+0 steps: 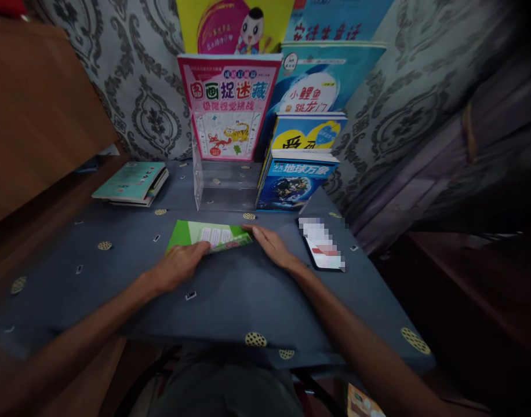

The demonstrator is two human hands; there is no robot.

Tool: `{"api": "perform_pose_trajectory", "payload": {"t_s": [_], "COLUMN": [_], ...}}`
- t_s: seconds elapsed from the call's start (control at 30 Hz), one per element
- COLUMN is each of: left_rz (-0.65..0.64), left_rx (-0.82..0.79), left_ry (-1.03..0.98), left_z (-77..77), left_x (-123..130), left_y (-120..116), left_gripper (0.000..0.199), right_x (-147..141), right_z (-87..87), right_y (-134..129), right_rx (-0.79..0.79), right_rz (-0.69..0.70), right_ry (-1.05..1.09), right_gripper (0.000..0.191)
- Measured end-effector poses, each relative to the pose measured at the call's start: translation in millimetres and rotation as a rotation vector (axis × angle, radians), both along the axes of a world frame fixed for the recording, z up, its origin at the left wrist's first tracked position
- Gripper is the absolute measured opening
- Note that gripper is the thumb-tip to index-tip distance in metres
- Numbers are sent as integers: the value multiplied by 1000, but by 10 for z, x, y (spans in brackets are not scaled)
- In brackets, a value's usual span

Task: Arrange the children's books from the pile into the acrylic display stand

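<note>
While the person's two forearms reach in over the near edge of the table [231, 307], both hands meet at one thin green book [185, 233], which lies at a slant just in front of the display stand. The left hand [178, 267] is nearly closed on the book's near side, thumb laid along the top, with the fingers underneath mostly hidden. The right hand [272, 246] is narrow, its digits close together at the book's right end; whether it pinches the corner or only touches it, I cannot tell.

To the right of the right hand, well apart from the book, lies one phone [324, 249] with its lit screen blurred out. Farther back on the left is one small pile of books [130, 179] with a pale teal cover on top; its exact count cannot be made out.

Beyond the green book stands one clear display stand [226, 200], with six front covers showing in two columns. Two are on the left: a pink book [231, 107] below a yellow book [235, 26]. Four rise on the right: an Earth book [295, 182], a yellow-and-blue book [309, 133], a teal book [330, 69] and a blue book [339, 20]. Patterned fabric [155, 116] hangs behind them.
</note>
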State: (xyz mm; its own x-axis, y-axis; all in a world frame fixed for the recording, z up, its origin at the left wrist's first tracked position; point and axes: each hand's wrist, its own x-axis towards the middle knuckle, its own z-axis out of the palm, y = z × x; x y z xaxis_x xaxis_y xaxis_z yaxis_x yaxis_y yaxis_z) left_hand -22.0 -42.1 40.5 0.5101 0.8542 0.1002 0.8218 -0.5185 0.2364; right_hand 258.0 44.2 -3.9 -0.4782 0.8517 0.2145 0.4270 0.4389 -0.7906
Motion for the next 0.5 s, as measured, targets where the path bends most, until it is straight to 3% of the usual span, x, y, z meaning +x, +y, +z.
{"api": "perform_pose_trajectory", "payload": {"t_s": [0.13, 0.23, 0.4, 0.5], "left_rz": [200, 301, 430, 476], "left_rx": [9, -16, -226, -289], "left_ry": [-416, -662, -1103, -1229], "left_z": [340, 485, 468, 373], "left_x": [62, 132, 212, 188], "left_y": [63, 67, 59, 59], "left_gripper": [30, 34, 40, 42], "right_x": [8, -63, -242, -275], "right_z": [62, 113, 256, 339], "right_y": [-4, -38, -175, -226], "right_rx": [-151, -218, -339, -391], "right_rz": [-104, -149, 26, 53], "right_ry": [403, 599, 645, 656], "right_gripper": [58, 60, 56, 49]}}
